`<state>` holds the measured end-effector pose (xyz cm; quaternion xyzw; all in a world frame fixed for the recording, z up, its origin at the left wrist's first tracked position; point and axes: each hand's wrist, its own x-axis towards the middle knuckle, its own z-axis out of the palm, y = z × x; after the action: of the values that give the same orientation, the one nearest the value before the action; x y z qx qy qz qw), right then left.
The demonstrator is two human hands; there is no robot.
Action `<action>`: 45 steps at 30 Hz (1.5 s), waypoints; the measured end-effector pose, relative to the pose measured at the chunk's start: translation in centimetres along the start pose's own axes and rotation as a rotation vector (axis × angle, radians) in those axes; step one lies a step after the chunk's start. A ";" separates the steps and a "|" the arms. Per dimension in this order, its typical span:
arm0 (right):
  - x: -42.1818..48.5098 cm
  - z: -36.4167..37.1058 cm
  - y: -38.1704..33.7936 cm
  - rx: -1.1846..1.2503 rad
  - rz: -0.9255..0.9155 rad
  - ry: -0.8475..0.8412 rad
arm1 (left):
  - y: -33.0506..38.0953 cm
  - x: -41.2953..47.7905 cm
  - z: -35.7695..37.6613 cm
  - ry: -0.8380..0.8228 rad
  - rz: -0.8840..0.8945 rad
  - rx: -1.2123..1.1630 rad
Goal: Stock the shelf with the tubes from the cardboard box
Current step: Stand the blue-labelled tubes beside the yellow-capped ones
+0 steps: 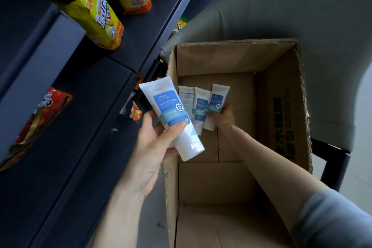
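My left hand (155, 143) grips a white tube with a blue label (171, 112) above the left rim of the open cardboard box (281, 90). Three more white and blue tubes lie side by side on the box floor. My right hand (224, 116) reaches deep into the box, and its fingers close on the rightmost tube (216, 102). The middle tube (201, 106) and the left tube (186, 98) lie beside it. The dark shelf (96, 90) runs along the left.
Yellow iced tea bottles (94, 16) stand on the upper shelf level. A red snack bag (40, 115) lies on the lower level, with a small orange packet (135, 111) near the shelf edge. A grey chair (302, 6) stands behind the box.
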<state>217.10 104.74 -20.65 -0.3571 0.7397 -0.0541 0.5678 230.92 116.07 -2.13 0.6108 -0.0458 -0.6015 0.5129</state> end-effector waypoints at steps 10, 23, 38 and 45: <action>-1.5 -0.6 0.0 0.055 -0.035 -0.054 | -1.0 -3.6 -1.7 -0.023 0.028 0.041; -17.8 -3.6 1.8 0.615 -0.171 -0.671 | -2.7 -15.8 -7.4 0.156 0.204 0.097; -42.6 -2.1 -2.6 0.445 -0.528 -1.049 | 3.9 -38.2 -13.4 0.255 0.632 0.110; -53.4 -1.3 -4.1 0.295 -0.680 -1.174 | 5.6 -47.9 -16.2 0.375 0.832 0.127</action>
<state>223.24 132.74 24.58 -0.4584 0.1422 -0.1272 0.8681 233.67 154.91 30.60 0.6690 -0.2301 -0.2195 0.6718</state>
